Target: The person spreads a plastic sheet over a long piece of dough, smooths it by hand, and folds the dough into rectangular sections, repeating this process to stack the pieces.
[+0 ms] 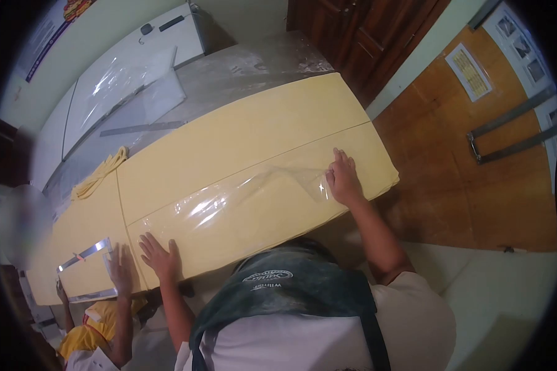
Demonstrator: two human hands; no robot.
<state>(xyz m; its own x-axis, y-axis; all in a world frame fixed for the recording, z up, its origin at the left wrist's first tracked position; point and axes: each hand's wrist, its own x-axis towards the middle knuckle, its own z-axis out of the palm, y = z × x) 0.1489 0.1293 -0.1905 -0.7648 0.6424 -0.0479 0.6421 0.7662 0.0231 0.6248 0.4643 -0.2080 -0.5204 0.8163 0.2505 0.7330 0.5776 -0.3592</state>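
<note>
A clear plastic sheet (229, 196) lies on a large stack of yellow sheets (254, 123) in front of me. My right hand (344, 176) is at the plastic's right end, fingers bent; whether it pinches the film is too small to tell. Near the plastic's lower left end, my left hand (159, 255) rests on the yellow surface with its fingers spread. Creases and bright reflections run along the plastic between my two hands.
At the lower left, a co-worker's hands (120, 270) are at a metal frame (102, 245) on another yellow stack. A bundle of yellow strips (100, 174) lies beyond, near a metal ruler (142, 128). Plastic-covered white panels (114, 77) stand behind. A wooden board (439, 161) is on the right.
</note>
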